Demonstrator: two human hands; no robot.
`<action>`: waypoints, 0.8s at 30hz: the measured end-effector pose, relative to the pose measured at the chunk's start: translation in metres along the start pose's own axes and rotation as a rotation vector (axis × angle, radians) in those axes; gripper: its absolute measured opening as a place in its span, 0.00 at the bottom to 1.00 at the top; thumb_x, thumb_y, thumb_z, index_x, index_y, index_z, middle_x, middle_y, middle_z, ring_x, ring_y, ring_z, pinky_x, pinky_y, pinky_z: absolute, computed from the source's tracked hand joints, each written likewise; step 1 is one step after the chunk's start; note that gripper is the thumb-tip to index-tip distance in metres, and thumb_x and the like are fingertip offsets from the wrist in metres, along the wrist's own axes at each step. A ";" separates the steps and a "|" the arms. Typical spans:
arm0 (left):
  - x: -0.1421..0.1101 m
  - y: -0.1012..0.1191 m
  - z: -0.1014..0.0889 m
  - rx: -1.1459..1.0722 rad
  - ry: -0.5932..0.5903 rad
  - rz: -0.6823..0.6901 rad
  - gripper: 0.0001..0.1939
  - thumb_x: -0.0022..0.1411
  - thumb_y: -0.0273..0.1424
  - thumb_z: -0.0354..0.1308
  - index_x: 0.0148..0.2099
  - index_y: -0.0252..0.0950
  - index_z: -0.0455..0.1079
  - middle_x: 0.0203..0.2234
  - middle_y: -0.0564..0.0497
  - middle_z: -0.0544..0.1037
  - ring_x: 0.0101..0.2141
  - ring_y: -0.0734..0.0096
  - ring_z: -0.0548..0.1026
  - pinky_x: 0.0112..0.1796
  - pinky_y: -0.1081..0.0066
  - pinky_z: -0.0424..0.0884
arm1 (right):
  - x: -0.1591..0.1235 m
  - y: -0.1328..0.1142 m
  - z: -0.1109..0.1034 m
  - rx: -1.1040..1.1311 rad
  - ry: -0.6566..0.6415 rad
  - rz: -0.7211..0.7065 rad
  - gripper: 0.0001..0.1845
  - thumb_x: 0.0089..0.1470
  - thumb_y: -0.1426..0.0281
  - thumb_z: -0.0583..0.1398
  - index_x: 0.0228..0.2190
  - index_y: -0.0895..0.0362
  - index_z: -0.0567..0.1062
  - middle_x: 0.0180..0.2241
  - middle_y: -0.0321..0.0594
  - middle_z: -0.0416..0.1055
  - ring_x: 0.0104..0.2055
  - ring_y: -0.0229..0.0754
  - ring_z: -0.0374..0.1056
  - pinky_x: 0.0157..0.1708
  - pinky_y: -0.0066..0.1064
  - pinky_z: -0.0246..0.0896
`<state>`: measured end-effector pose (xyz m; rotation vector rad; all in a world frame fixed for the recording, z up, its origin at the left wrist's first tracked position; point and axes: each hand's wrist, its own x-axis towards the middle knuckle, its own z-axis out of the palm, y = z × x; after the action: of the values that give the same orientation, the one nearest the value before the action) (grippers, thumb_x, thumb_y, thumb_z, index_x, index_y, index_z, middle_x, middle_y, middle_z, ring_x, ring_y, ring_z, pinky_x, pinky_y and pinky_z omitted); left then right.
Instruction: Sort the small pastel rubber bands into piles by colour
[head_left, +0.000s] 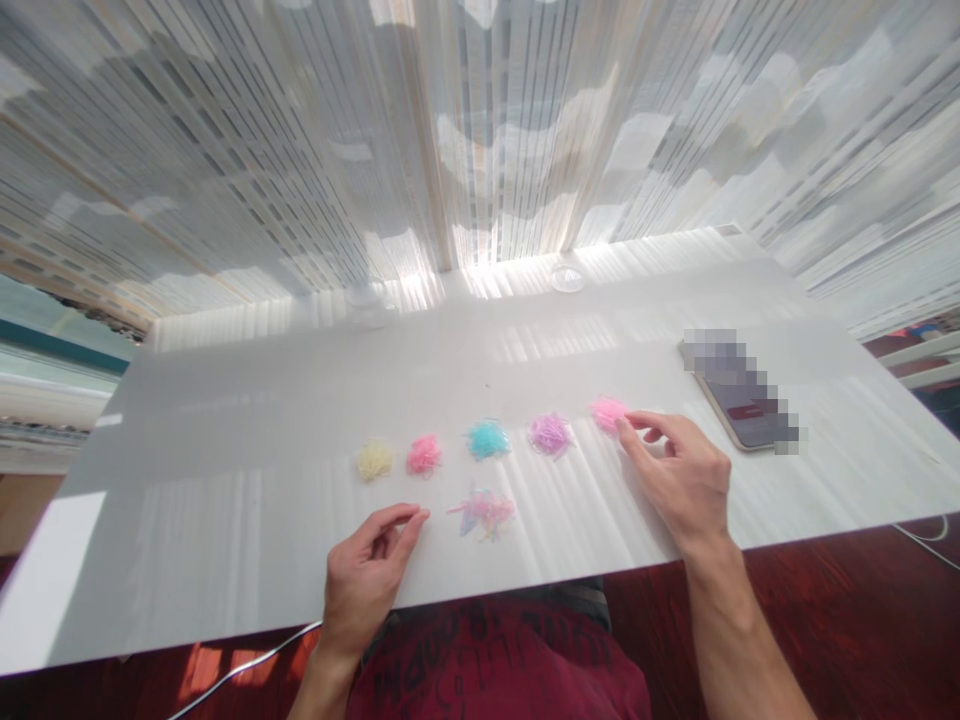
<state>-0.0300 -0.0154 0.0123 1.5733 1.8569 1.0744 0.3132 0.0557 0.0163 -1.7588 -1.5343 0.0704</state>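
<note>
Five single-colour piles of small, thin, band-like pieces run in a row: yellow (374, 460), deep pink (424, 455), turquoise (487, 439), purple (550, 435) and light pink (608, 413). Nearer to me lies a loose mixed-colour pile (484, 514). My right hand (679, 470) has thumb and index finger pinched at the right edge of the light pink pile; whatever is between the tips is too small to make out. Left of the mixed pile, my left hand (371, 560) is closed in a pinch, apart from that pile. Anything in its fingertips cannot be made out.
The piles lie on a white table (247, 420). A phone (739, 395), partly blurred out, lies right of my right hand. Round clear discs, one of them (567, 279) at the back, sit near the sheer curtain (487, 130). A cable (247, 668) hangs below the front edge.
</note>
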 end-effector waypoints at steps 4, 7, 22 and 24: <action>-0.002 0.004 0.000 -0.030 0.004 0.017 0.10 0.60 0.40 0.69 0.35 0.38 0.82 0.23 0.54 0.81 0.19 0.76 0.70 0.22 0.78 0.70 | -0.012 -0.001 -0.008 -0.009 0.046 0.127 0.15 0.62 0.59 0.60 0.33 0.55 0.82 0.28 0.41 0.75 0.28 0.43 0.67 0.33 0.36 0.65; -0.006 0.011 0.005 -0.101 -0.021 0.037 0.07 0.60 0.37 0.69 0.35 0.39 0.82 0.25 0.53 0.83 0.20 0.76 0.72 0.24 0.78 0.72 | -0.029 -0.011 -0.013 0.049 0.046 0.138 0.13 0.63 0.62 0.61 0.33 0.55 0.81 0.28 0.39 0.74 0.26 0.40 0.64 0.31 0.35 0.64; -0.007 0.055 0.036 -0.716 -0.161 -0.103 0.13 0.57 0.42 0.74 0.33 0.36 0.83 0.26 0.47 0.84 0.28 0.69 0.80 0.32 0.74 0.78 | -0.071 -0.112 0.014 0.734 -0.380 -0.209 0.04 0.62 0.73 0.63 0.37 0.53 0.79 0.31 0.37 0.80 0.32 0.40 0.75 0.33 0.31 0.73; -0.008 0.053 0.033 -0.697 -0.140 -0.122 0.15 0.57 0.43 0.74 0.33 0.36 0.84 0.26 0.47 0.85 0.28 0.68 0.81 0.32 0.73 0.78 | -0.069 -0.113 0.013 0.746 -0.389 -0.245 0.05 0.61 0.74 0.64 0.39 0.53 0.79 0.32 0.38 0.80 0.33 0.40 0.75 0.34 0.32 0.74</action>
<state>0.0284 -0.0129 0.0344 1.0754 1.2604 1.3235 0.1956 -0.0014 0.0426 -0.9907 -1.6803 0.7931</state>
